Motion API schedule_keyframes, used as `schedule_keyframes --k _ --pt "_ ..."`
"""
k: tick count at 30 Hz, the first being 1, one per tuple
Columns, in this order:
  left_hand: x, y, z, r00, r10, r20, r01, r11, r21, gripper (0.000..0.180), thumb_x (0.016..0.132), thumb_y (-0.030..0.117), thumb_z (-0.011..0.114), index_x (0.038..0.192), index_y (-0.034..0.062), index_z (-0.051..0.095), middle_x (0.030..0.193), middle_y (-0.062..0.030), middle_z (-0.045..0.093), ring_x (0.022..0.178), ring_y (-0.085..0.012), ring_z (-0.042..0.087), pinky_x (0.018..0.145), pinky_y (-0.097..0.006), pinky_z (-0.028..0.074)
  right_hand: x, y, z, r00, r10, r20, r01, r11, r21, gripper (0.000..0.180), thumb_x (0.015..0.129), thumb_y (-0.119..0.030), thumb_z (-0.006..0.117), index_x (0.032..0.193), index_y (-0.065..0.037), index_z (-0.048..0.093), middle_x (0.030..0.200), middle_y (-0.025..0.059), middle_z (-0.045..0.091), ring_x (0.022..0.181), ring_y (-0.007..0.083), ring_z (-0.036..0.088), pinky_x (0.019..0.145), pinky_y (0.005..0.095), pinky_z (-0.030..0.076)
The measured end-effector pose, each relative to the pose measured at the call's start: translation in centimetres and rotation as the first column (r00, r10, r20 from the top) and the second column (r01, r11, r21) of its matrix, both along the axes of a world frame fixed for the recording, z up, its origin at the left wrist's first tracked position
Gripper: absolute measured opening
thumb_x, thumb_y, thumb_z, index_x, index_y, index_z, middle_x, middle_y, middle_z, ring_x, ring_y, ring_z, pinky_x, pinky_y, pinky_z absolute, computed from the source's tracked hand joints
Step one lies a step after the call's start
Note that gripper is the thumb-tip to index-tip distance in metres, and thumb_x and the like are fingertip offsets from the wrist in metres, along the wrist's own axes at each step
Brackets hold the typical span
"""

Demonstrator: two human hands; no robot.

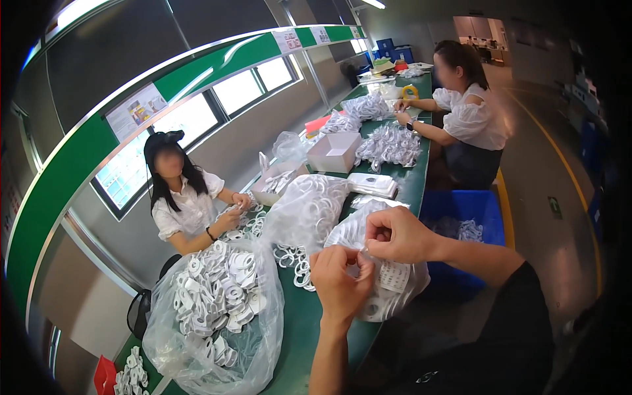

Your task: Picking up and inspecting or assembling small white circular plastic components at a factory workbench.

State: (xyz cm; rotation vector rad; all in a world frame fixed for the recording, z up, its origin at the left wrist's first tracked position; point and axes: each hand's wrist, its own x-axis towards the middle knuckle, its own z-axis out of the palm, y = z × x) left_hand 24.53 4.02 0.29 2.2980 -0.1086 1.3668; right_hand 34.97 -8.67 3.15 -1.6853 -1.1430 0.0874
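Observation:
A clear plastic bag (411,289) filled with white parts rests at the near edge of the green table, and a small printed slip (394,276) shows through its side. My left hand (341,280) is closed, thumb and fingers pinching what looks like the bag's gathered top. Just above and to the right, my right hand (400,234) is also closed, its fingertips meeting the left ones at the same spot. The pinched bit is small and mostly hidden by my fingers. Beside my left hand lie loose white rings (299,266).
Left stands a large open bag of white ring-shaped parts (217,289); another filled bag (306,207) lies ahead. White boxes (334,153) and part heaps (390,145) line the table (306,342). Two co-workers (184,197) handle parts. A blue bin (464,217) sits right.

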Motion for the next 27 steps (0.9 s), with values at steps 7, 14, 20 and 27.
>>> schedule_keyframes --k 7,14,20,27 --pt "-0.3 0.7 -0.5 0.992 -0.104 -0.067 0.081 0.955 -0.286 0.009 0.069 0.004 0.069 0.073 0.0039 0.061 0.068 -0.0067 0.059 0.065 -0.0220 0.054 0.063 -0.033 0.043 -0.3 -0.3 -0.3 0.994 -0.021 0.103 0.013 0.997 0.078 0.011 0.076 -0.009 0.065 0.072 -0.001 0.058 0.060 -0.0027 0.055 0.058 0.0015 0.048 0.053 0.0193 0.041" --pt "-2.3 1.1 2.0 0.973 -0.141 -0.181 0.098 0.969 -0.229 0.022 0.072 0.008 0.074 0.092 0.0035 0.065 0.084 -0.0082 0.063 0.077 -0.0228 0.057 0.069 -0.031 0.045 -0.2 -1.0 -0.9 0.992 0.105 -0.074 -0.094 0.987 0.133 0.007 0.079 -0.008 0.066 0.079 -0.002 0.062 0.071 -0.0019 0.057 0.062 0.0019 0.049 0.055 0.0193 0.041" --pt "-0.7 0.6 0.8 0.996 -0.084 -0.009 0.083 0.994 -0.076 0.022 0.073 0.004 0.070 0.094 0.0053 0.065 0.090 -0.0074 0.063 0.095 -0.0272 0.055 0.084 -0.037 0.041 -0.1 -0.6 -2.2 0.952 0.003 0.306 -0.104 0.943 0.316 0.005 0.076 -0.003 0.066 0.080 -0.003 0.062 0.071 0.0024 0.058 0.062 0.0085 0.053 0.055 0.0213 0.042" --pt "-0.1 0.6 0.2 0.998 -0.063 -0.007 0.063 0.998 0.016 0.021 0.071 -0.004 0.064 0.088 0.0067 0.059 0.088 -0.0051 0.062 0.090 -0.0248 0.058 0.091 -0.039 0.037 0.3 -1.9 -1.0 0.924 0.071 0.376 -0.143 0.976 0.166 0.011 0.077 -0.009 0.068 0.085 -0.003 0.065 0.080 0.0090 0.063 0.071 0.0148 0.059 0.058 0.0268 0.047"
